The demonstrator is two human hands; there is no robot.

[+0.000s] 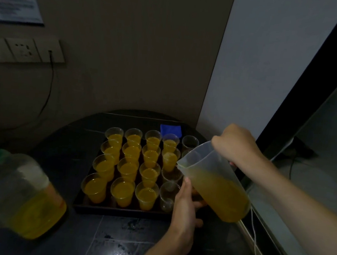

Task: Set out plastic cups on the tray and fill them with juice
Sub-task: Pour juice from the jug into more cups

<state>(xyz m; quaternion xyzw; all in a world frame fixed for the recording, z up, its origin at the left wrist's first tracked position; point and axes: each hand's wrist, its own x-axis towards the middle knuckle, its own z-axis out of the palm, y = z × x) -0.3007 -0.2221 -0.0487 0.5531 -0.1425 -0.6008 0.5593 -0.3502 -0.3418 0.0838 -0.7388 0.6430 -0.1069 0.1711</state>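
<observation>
Over the tray (122, 213), a tilted jug (217, 185)

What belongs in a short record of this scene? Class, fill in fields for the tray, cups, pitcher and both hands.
tray: dark, holds cups in rows
filled cups: fourteen, left and middle
empty cups: at least three, on the right
pitcher: tilted, spout over the tray, part full of juice
right hand: grips the pitcher's rear
left hand: thumb against the pitcher; grip hidden

place: indoor serving corner | cues: wall socket panel (25, 49), posted notice (14, 6), dark stone counter (128, 236), tray (122, 212)
</observation>
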